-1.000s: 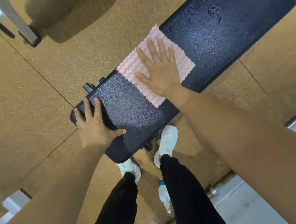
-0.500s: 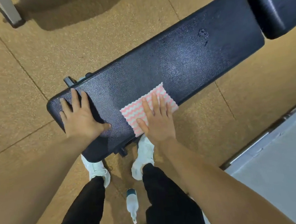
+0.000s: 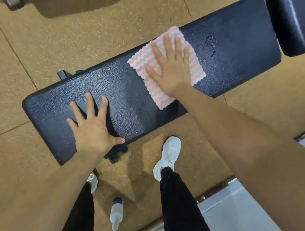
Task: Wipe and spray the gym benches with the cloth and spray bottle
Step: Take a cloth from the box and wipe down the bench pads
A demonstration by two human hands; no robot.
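Observation:
A long black padded gym bench (image 3: 235,50) runs across the view from lower left to upper right. A pink and white zigzag cloth (image 3: 138,60) lies flat on its middle. My right hand (image 3: 171,68) presses flat on the cloth, fingers spread. My left hand (image 3: 92,125) rests palm down on the bench's near left end, fingers apart, holding nothing. A clear spray bottle (image 3: 116,213) with a dark cap lies on the floor between my legs, touched by neither hand.
A second black pad (image 3: 293,12) adjoins the bench at the upper right. My white shoes (image 3: 168,157) stand on the brown speckled floor just below the bench. A grey platform edge (image 3: 233,210) sits at lower right. A metal frame foot (image 3: 11,3) shows at top left.
My right hand has slid the cloth from the bench's near edge up and to the right across the pad. My left hand stays planted on the bench's left end.

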